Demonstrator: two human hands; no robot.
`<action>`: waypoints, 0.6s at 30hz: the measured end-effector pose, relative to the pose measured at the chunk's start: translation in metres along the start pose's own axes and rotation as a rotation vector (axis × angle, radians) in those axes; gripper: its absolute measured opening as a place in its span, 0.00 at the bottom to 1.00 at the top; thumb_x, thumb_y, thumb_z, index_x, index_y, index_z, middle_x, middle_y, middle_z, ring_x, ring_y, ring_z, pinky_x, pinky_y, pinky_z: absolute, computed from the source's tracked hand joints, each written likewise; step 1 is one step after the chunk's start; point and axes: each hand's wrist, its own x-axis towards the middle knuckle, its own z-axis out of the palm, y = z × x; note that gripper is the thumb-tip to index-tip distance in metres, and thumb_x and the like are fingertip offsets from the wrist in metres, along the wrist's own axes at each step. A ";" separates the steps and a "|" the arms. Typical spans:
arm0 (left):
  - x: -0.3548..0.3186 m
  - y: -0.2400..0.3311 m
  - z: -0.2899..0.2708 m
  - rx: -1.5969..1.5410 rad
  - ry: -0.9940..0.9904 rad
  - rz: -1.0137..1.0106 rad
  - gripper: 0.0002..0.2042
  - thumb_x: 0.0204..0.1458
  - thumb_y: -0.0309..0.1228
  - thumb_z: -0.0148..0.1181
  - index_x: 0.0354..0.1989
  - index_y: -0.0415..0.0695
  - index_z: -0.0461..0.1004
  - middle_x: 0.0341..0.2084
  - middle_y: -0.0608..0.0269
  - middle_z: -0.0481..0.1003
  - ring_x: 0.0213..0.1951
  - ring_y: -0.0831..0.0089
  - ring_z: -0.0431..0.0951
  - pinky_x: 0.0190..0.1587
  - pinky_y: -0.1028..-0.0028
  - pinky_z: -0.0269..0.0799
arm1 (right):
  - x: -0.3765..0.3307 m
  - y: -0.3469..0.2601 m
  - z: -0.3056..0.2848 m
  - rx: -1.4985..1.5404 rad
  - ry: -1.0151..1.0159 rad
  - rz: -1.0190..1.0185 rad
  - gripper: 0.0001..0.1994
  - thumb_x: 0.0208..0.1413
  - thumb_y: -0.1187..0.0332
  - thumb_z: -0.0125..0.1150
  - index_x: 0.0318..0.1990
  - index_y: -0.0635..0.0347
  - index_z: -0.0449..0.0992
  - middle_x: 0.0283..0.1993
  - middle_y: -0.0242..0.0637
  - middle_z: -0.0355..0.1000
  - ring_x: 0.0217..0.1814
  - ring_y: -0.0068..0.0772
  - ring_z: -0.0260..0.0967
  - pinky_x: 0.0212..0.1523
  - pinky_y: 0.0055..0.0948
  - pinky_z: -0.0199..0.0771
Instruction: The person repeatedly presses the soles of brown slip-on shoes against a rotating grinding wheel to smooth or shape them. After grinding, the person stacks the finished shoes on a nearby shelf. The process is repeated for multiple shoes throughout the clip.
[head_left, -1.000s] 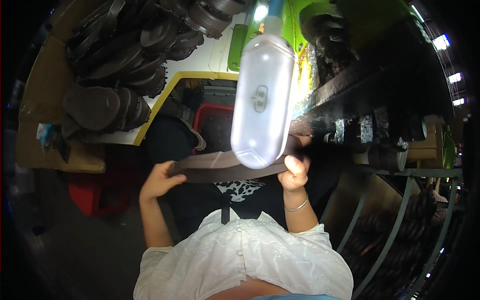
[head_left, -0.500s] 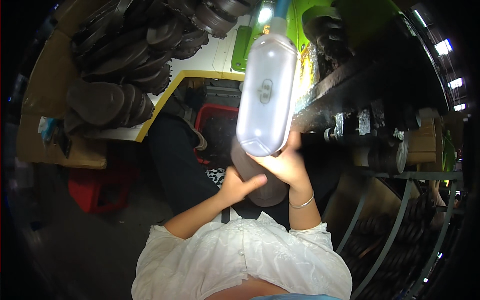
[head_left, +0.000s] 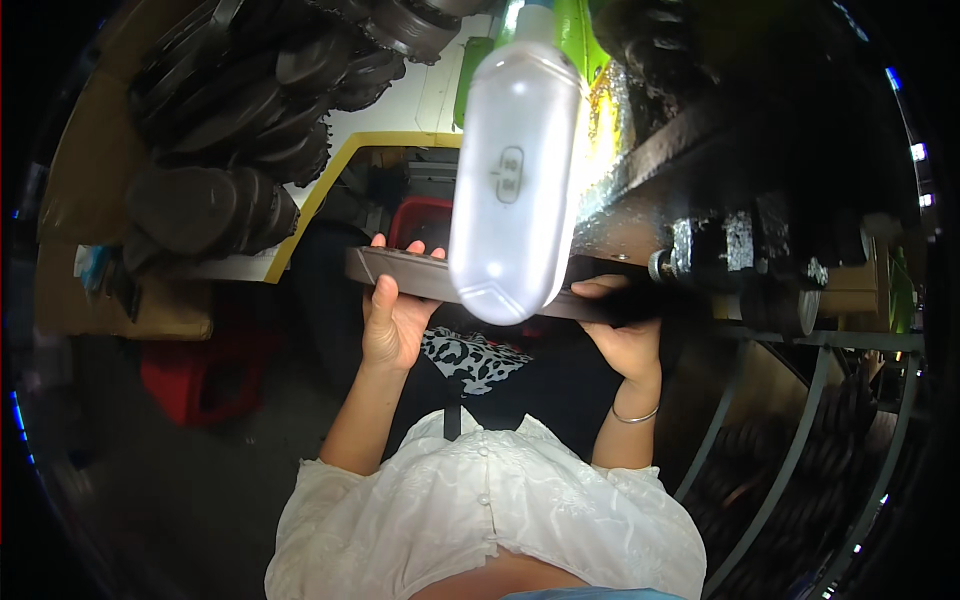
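A dark brown shoe sole point(head_left: 410, 273) is held crosswise and edge-on in front of my lap. My left hand point(head_left: 393, 325) grips its left end, thumb on the near edge and fingertips showing over the far one. At the other end, my right hand point(head_left: 628, 345), with a bangle on the wrist, is closed round the sole; shadow hides part of these fingers. A glowing white lamp point(head_left: 513, 200) hangs in front of the sole's middle and covers it. To the left, a heap of similar dark soles point(head_left: 240, 120) lies on the white worktable point(head_left: 400, 122).
A dark machine with metal parts point(head_left: 735, 250) stands right of the lamp, close to my right hand. Beyond the sole is a red bin point(head_left: 415, 212); a red stool point(head_left: 200, 385) stands lower left. A barred rack point(head_left: 775, 480) holds several dark soles at right.
The sole has turned from lengthwise to crosswise and come up. My hands have moved apart to its two ends. The lamp appears slightly further left and lower in view.
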 end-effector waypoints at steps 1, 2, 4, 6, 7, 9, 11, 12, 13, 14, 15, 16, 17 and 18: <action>0.000 0.000 0.001 0.004 0.025 0.000 0.29 0.49 0.33 0.58 0.59 0.54 0.51 0.49 0.59 0.63 0.54 0.58 0.63 0.54 0.52 0.62 | 0.000 -0.002 -0.001 -0.016 -0.018 0.016 0.20 0.32 0.82 0.64 0.39 0.58 0.78 0.32 0.34 0.76 0.34 0.25 0.70 0.34 0.20 0.69; -0.001 -0.001 0.004 0.047 0.022 0.035 0.30 0.48 0.32 0.58 0.59 0.53 0.50 0.49 0.59 0.63 0.54 0.58 0.63 0.54 0.53 0.62 | -0.001 -0.001 -0.004 -0.094 -0.067 0.037 0.18 0.34 0.78 0.66 0.39 0.59 0.77 0.37 0.36 0.75 0.38 0.28 0.70 0.37 0.22 0.70; -0.003 -0.004 0.011 0.135 0.019 0.104 0.32 0.46 0.29 0.60 0.59 0.51 0.49 0.48 0.58 0.63 0.54 0.57 0.64 0.55 0.55 0.62 | 0.004 -0.015 0.001 -0.085 -0.085 -0.008 0.17 0.36 0.75 0.68 0.39 0.59 0.77 0.39 0.38 0.74 0.39 0.31 0.71 0.40 0.24 0.70; -0.005 -0.009 0.019 0.291 -0.002 0.189 0.35 0.43 0.25 0.61 0.59 0.49 0.47 0.48 0.56 0.62 0.54 0.58 0.64 0.55 0.58 0.62 | 0.004 -0.020 0.011 -0.020 -0.117 -0.011 0.18 0.38 0.69 0.69 0.40 0.61 0.76 0.42 0.41 0.73 0.42 0.36 0.71 0.44 0.28 0.69; -0.006 -0.011 0.024 0.369 -0.013 0.230 0.37 0.41 0.23 0.62 0.59 0.48 0.47 0.48 0.56 0.62 0.54 0.58 0.64 0.55 0.59 0.62 | 0.003 -0.018 0.018 0.017 -0.096 -0.028 0.17 0.39 0.71 0.68 0.40 0.63 0.76 0.39 0.42 0.73 0.40 0.36 0.71 0.43 0.28 0.70; -0.008 -0.016 0.027 0.493 -0.021 0.264 0.43 0.35 0.22 0.67 0.59 0.46 0.44 0.48 0.54 0.60 0.53 0.60 0.64 0.56 0.62 0.61 | 0.006 -0.019 0.032 0.059 -0.046 -0.059 0.13 0.41 0.74 0.65 0.38 0.64 0.76 0.37 0.41 0.73 0.38 0.34 0.71 0.40 0.27 0.70; -0.008 -0.019 0.023 0.655 -0.094 0.329 0.44 0.34 0.23 0.69 0.59 0.46 0.44 0.48 0.54 0.59 0.53 0.61 0.64 0.56 0.62 0.61 | 0.008 -0.017 0.042 0.093 -0.080 -0.034 0.11 0.42 0.76 0.63 0.36 0.65 0.76 0.35 0.40 0.73 0.36 0.33 0.70 0.38 0.27 0.71; -0.009 -0.018 0.026 0.701 -0.082 0.322 0.46 0.32 0.25 0.71 0.58 0.45 0.43 0.48 0.54 0.59 0.52 0.62 0.63 0.56 0.63 0.60 | 0.008 -0.016 0.045 0.111 -0.098 -0.022 0.09 0.43 0.77 0.62 0.35 0.65 0.76 0.35 0.40 0.73 0.35 0.32 0.70 0.36 0.26 0.71; -0.009 -0.018 0.026 0.713 -0.076 0.329 0.46 0.32 0.25 0.71 0.58 0.44 0.44 0.48 0.54 0.59 0.52 0.62 0.63 0.56 0.63 0.61 | 0.007 -0.015 0.048 0.129 -0.082 0.006 0.08 0.44 0.77 0.62 0.34 0.65 0.76 0.34 0.39 0.72 0.34 0.32 0.70 0.35 0.27 0.71; -0.008 -0.018 0.026 0.725 -0.070 0.336 0.46 0.32 0.25 0.71 0.58 0.44 0.44 0.48 0.54 0.59 0.52 0.62 0.63 0.55 0.64 0.61 | 0.005 -0.014 0.050 0.147 -0.065 0.035 0.06 0.44 0.77 0.61 0.33 0.64 0.76 0.33 0.39 0.72 0.34 0.33 0.70 0.35 0.27 0.70; -0.008 -0.018 0.026 0.737 -0.064 0.343 0.46 0.32 0.26 0.71 0.58 0.43 0.44 0.47 0.54 0.59 0.51 0.63 0.63 0.55 0.64 0.61 | 0.004 -0.014 0.051 0.164 -0.049 0.063 0.05 0.45 0.77 0.60 0.31 0.64 0.75 0.32 0.39 0.71 0.33 0.33 0.70 0.34 0.27 0.70; -0.009 -0.018 0.026 0.762 -0.050 0.342 0.46 0.31 0.26 0.71 0.58 0.43 0.44 0.47 0.54 0.59 0.51 0.64 0.63 0.55 0.65 0.61 | 0.004 -0.014 0.053 0.076 -0.048 0.009 0.04 0.46 0.77 0.59 0.31 0.64 0.74 0.32 0.40 0.70 0.32 0.35 0.70 0.33 0.28 0.70; -0.009 -0.018 0.026 0.786 -0.036 0.340 0.46 0.30 0.26 0.72 0.57 0.43 0.44 0.46 0.54 0.59 0.51 0.65 0.63 0.54 0.65 0.61 | 0.005 -0.014 0.054 -0.012 -0.047 -0.045 0.03 0.47 0.77 0.58 0.31 0.64 0.72 0.31 0.40 0.69 0.32 0.36 0.69 0.32 0.29 0.69; -0.010 -0.019 0.026 0.806 -0.024 0.335 0.46 0.30 0.26 0.72 0.57 0.43 0.45 0.46 0.55 0.59 0.51 0.65 0.63 0.54 0.65 0.61 | 0.005 -0.014 0.054 -0.105 -0.044 -0.097 0.03 0.48 0.77 0.57 0.31 0.64 0.71 0.30 0.40 0.68 0.31 0.38 0.69 0.32 0.30 0.69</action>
